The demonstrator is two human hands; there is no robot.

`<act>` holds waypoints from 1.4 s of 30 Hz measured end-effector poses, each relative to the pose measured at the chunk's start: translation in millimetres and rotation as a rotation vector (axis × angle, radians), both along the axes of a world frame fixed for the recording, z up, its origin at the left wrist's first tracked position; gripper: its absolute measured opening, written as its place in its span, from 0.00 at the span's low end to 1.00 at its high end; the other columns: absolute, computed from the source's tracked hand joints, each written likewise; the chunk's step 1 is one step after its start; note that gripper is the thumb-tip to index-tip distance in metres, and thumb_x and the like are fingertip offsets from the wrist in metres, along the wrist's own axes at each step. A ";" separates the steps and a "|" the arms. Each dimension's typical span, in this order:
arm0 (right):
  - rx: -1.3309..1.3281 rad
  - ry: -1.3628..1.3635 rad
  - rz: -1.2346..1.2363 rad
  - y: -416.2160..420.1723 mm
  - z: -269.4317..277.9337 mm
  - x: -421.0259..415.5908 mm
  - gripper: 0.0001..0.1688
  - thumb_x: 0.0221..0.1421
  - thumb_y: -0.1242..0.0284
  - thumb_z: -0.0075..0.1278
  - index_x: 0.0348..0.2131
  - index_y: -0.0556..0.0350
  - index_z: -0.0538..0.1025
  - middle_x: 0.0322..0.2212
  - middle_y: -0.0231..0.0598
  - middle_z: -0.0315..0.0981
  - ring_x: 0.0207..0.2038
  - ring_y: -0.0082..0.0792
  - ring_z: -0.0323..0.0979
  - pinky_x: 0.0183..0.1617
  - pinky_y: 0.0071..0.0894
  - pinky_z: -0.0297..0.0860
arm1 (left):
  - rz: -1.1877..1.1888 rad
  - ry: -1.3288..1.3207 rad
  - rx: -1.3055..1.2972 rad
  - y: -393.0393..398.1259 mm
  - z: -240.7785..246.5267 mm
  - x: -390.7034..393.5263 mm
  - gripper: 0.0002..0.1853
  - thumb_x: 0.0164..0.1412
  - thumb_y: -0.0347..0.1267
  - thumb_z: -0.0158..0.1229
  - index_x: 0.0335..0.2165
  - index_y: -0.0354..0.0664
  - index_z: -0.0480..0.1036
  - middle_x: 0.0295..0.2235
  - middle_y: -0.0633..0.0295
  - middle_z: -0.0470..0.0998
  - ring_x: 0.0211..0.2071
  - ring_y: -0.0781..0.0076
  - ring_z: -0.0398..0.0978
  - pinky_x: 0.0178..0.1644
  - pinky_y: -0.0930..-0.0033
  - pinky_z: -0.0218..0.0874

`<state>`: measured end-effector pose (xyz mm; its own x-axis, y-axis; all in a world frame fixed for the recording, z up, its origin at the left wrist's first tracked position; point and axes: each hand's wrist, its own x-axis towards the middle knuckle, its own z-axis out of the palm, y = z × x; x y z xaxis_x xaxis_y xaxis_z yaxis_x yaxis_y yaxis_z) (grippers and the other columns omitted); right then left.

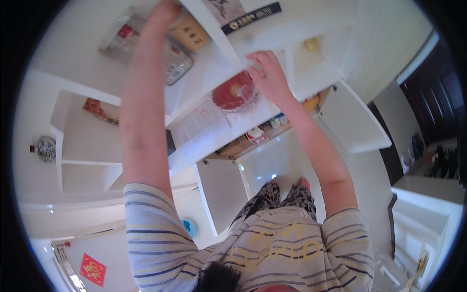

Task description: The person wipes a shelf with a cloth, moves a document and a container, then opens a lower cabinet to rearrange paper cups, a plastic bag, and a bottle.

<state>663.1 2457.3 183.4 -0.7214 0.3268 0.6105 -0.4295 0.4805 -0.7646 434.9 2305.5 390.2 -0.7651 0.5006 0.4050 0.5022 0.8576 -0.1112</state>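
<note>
My left hand (pixel 167 12) reaches up into a white shelf compartment at the top edge of the view. Its fingers are partly cut off and blurred, beside a tan box (pixel 191 33) bearing writing. Below that arm lie a clear plastic pack (pixel 124 38) and a clear plastic tray pack with a label (pixel 178 65). My right hand (pixel 269 75) hovers with bent, parted fingers and nothing visible in them. Just left of it, a round red box (pixel 233 92) in clear plastic wrap rests on the white ledge, next to a printed paper sheet (pixel 202 127).
Two cabinet doors (pixel 222 193) (pixel 359 116) hang open below the ledge. Small boxes (pixel 257 135) fill the low cabinet. A patterned packet (pixel 102 109) occupies a left cubby, with a patterned round bottle (pixel 46 149) farther left. A yellow object (pixel 311 43) stands at the ledge's back.
</note>
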 end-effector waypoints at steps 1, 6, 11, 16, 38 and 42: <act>0.000 -0.008 -0.032 20.7 -8.2 -3.8 0.14 0.47 0.75 0.49 0.38 0.53 0.72 0.39 0.42 0.65 0.42 0.44 0.65 0.46 0.37 0.64 | -0.259 0.147 0.038 18.2 -25.7 -32.2 0.20 0.58 0.42 0.50 0.38 0.36 0.72 0.32 0.44 0.77 0.36 0.48 0.75 0.38 0.55 0.67; -0.119 -0.073 0.167 11.8 -3.6 -3.1 0.12 0.49 0.74 0.48 0.37 0.52 0.73 0.39 0.37 0.64 0.39 0.34 0.67 0.43 0.31 0.66 | -0.250 0.256 -0.092 -26.6 -20.0 -73.1 0.19 0.54 0.40 0.53 0.40 0.38 0.71 0.39 0.48 0.74 0.42 0.49 0.70 0.44 0.57 0.63; -0.203 -0.065 0.181 15.5 -7.2 -3.3 0.11 0.50 0.75 0.46 0.37 0.53 0.74 0.38 0.37 0.64 0.37 0.32 0.68 0.42 0.29 0.66 | -0.046 0.238 -0.026 -22.5 -10.1 31.3 0.21 0.54 0.47 0.51 0.30 0.38 0.75 0.28 0.51 0.76 0.33 0.51 0.74 0.38 0.57 0.64; -0.393 -0.097 0.128 15.1 -11.3 20.2 0.10 0.53 0.74 0.46 0.36 0.56 0.74 0.35 0.37 0.66 0.35 0.28 0.68 0.41 0.27 0.66 | -0.007 0.312 0.155 -44.9 -21.6 105.2 0.21 0.53 0.49 0.54 0.29 0.40 0.75 0.25 0.54 0.76 0.28 0.57 0.74 0.36 0.61 0.63; -2.451 -0.194 -0.237 -63.2 -464.6 184.0 0.32 0.57 0.52 0.44 0.52 0.52 0.61 0.48 0.41 0.64 0.50 0.43 0.63 0.55 0.45 0.61 | -0.330 -0.765 0.369 16.3 -593.4 329.8 0.13 0.44 0.31 0.65 0.24 0.41 0.67 0.25 0.59 0.67 0.22 0.60 0.70 0.24 0.64 0.64; -2.466 -0.263 -0.176 -55.4 -587.5 142.4 0.28 0.55 0.55 0.48 0.48 0.53 0.64 0.43 0.43 0.68 0.45 0.45 0.67 0.51 0.44 0.65 | -0.375 -0.739 0.292 32.1 -694.8 310.1 0.17 0.41 0.34 0.68 0.26 0.41 0.67 0.26 0.59 0.68 0.23 0.58 0.70 0.25 0.62 0.64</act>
